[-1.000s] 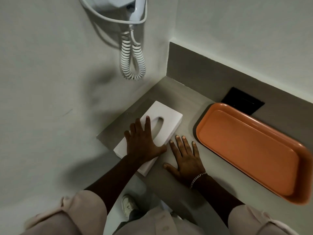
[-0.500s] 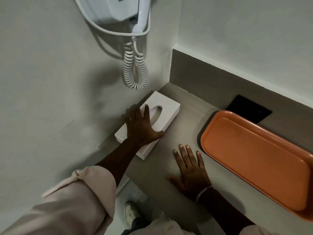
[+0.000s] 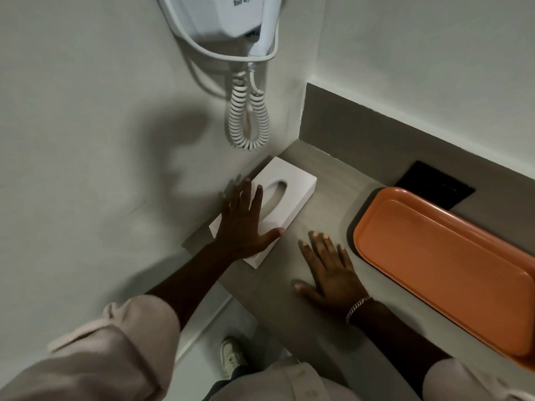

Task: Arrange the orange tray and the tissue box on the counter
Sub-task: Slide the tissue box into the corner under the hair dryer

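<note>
A white tissue box [image 3: 285, 180] with an oval slot lies on the grey counter [image 3: 315, 215], its long side against the left wall near the corner. My left hand [image 3: 244, 221] rests flat on top of the box, fingers spread, thumb at the box's right edge. My right hand [image 3: 330, 270] lies palm down on the counter to the right of the box, fingers apart, holding nothing. The orange tray [image 3: 445, 264] sits empty on the counter further right, along the back wall, apart from both hands.
A white wall-mounted hair dryer [image 3: 231, 18] with a coiled cord [image 3: 249, 117] hangs above the box. A black panel [image 3: 434, 183] sits in the counter behind the tray. The counter's front edge runs just below my wrists, with floor and a shoe [image 3: 233, 357] beneath.
My left hand has slid the tissue box left and back until it lies along the wall. My right hand has stayed flat on the counter, and the gap to the box has widened.
</note>
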Demonstrator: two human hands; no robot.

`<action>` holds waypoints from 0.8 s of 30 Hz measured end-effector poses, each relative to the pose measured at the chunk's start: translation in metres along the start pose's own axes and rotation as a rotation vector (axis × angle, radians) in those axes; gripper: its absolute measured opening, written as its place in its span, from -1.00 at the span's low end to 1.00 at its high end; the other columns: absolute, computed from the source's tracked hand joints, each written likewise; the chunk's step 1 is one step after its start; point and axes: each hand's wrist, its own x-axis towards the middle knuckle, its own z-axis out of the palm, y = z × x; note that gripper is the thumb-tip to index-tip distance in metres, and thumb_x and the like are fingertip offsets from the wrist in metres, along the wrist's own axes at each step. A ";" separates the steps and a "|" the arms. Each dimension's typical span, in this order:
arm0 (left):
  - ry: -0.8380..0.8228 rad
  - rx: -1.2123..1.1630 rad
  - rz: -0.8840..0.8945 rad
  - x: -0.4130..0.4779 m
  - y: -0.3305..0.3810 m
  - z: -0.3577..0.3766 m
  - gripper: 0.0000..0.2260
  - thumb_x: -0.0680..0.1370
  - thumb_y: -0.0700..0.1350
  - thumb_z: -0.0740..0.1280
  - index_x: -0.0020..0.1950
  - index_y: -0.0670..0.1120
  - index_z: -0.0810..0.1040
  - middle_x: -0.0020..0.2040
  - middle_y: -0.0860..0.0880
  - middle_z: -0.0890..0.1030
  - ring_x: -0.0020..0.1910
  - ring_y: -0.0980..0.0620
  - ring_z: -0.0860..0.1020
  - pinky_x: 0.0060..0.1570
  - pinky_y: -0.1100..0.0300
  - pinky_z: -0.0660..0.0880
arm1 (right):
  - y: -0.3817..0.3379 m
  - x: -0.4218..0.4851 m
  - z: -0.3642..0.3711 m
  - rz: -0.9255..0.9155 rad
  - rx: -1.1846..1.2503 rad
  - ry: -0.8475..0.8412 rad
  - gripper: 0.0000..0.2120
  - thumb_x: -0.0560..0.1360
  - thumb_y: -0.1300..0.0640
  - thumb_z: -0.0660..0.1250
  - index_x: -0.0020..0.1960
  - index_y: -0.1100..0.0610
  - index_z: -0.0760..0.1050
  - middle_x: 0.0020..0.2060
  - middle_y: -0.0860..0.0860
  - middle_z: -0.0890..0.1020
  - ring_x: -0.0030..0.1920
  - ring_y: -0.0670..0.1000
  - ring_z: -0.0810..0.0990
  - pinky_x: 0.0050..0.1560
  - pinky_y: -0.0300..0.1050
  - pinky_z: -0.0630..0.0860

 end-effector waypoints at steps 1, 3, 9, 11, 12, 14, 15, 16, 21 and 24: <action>0.035 0.010 0.074 -0.013 -0.006 -0.001 -0.06 0.46 0.45 0.09 0.62 -0.14 -0.06 0.64 -0.24 -0.11 0.61 -0.27 -0.15 0.54 -0.36 -0.06 | -0.003 0.009 -0.010 -0.029 0.012 0.041 -0.15 0.49 -0.49 -0.16 0.62 -0.09 -0.27 0.62 0.06 -0.22 0.61 0.11 -0.26 0.58 0.23 -0.18; 0.092 0.030 0.230 -0.038 -0.020 0.001 -0.14 0.51 0.41 0.05 0.61 -0.16 0.03 0.63 -0.26 -0.01 0.61 -0.30 -0.06 0.51 -0.38 0.07 | -0.010 0.028 -0.028 -0.082 -0.007 0.120 -0.18 0.51 -0.46 -0.13 0.61 -0.09 -0.28 0.63 0.09 -0.15 0.62 0.14 -0.20 0.55 0.19 -0.19; 0.064 0.152 0.473 -0.062 -0.047 0.012 -0.22 0.51 0.39 0.16 0.59 -0.03 0.15 0.62 -0.24 0.11 0.61 -0.30 0.03 0.49 -0.37 0.13 | -0.019 0.070 -0.041 -0.197 -0.124 0.078 -0.16 0.50 -0.48 -0.08 0.63 -0.05 -0.13 0.63 0.11 -0.11 0.62 0.15 -0.14 0.55 0.31 -0.02; 0.075 0.133 0.484 -0.061 -0.051 0.013 -0.23 0.50 0.42 0.15 0.59 0.00 0.18 0.62 -0.21 0.14 0.61 -0.29 0.05 0.49 -0.36 0.13 | -0.019 0.073 -0.036 -0.195 -0.122 0.069 -0.16 0.50 -0.49 -0.06 0.62 -0.07 -0.15 0.62 0.08 -0.14 0.62 0.13 -0.17 0.55 0.31 -0.01; 0.082 0.126 0.487 -0.060 -0.052 0.014 -0.23 0.50 0.43 0.15 0.58 0.01 0.19 0.62 -0.20 0.15 0.61 -0.28 0.05 0.49 -0.35 0.13 | -0.019 0.074 -0.034 -0.196 -0.120 0.075 -0.16 0.50 -0.49 -0.06 0.62 -0.08 -0.15 0.62 0.07 -0.14 0.62 0.13 -0.16 0.54 0.30 -0.02; 0.095 0.113 0.494 -0.057 -0.051 0.015 -0.24 0.50 0.43 0.15 0.58 0.03 0.21 0.61 -0.18 0.16 0.61 -0.26 0.06 0.50 -0.34 0.12 | -0.017 0.076 -0.034 -0.194 -0.125 0.087 -0.17 0.51 -0.48 -0.05 0.62 -0.09 -0.16 0.62 0.06 -0.13 0.61 0.12 -0.15 0.52 0.26 -0.04; 0.094 0.107 0.497 -0.055 -0.052 0.015 -0.25 0.50 0.43 0.15 0.58 0.04 0.21 0.61 -0.17 0.17 0.61 -0.26 0.07 0.50 -0.34 0.12 | -0.016 0.078 -0.035 -0.192 -0.128 0.086 -0.17 0.51 -0.48 -0.05 0.62 -0.09 -0.16 0.62 0.06 -0.13 0.61 0.12 -0.15 0.52 0.25 -0.05; 0.091 0.102 0.495 -0.052 -0.053 0.015 -0.25 0.50 0.43 0.15 0.58 0.05 0.21 0.61 -0.16 0.18 0.61 -0.25 0.08 0.50 -0.34 0.12 | -0.014 0.080 -0.036 -0.190 -0.131 0.084 -0.17 0.50 -0.48 -0.05 0.62 -0.09 -0.15 0.62 0.06 -0.13 0.61 0.12 -0.16 0.51 0.24 -0.07; 0.063 0.093 0.484 -0.029 -0.056 0.013 -0.24 0.49 0.45 0.13 0.59 0.08 0.17 0.62 -0.14 0.16 0.61 -0.23 0.07 0.52 -0.31 0.09 | -0.007 0.096 -0.042 -0.151 -0.119 0.040 -0.15 0.49 -0.50 -0.08 0.62 -0.07 -0.12 0.62 0.06 -0.16 0.60 0.11 -0.22 0.53 0.27 -0.07; 0.041 0.111 0.486 -0.014 -0.059 0.012 -0.24 0.49 0.45 0.12 0.59 0.08 0.16 0.63 -0.14 0.15 0.61 -0.24 0.06 0.51 -0.32 0.09 | 0.000 0.107 -0.046 -0.135 -0.143 0.023 -0.16 0.47 -0.52 -0.12 0.59 -0.14 -0.27 0.60 0.02 -0.27 0.58 0.08 -0.31 0.54 0.24 -0.13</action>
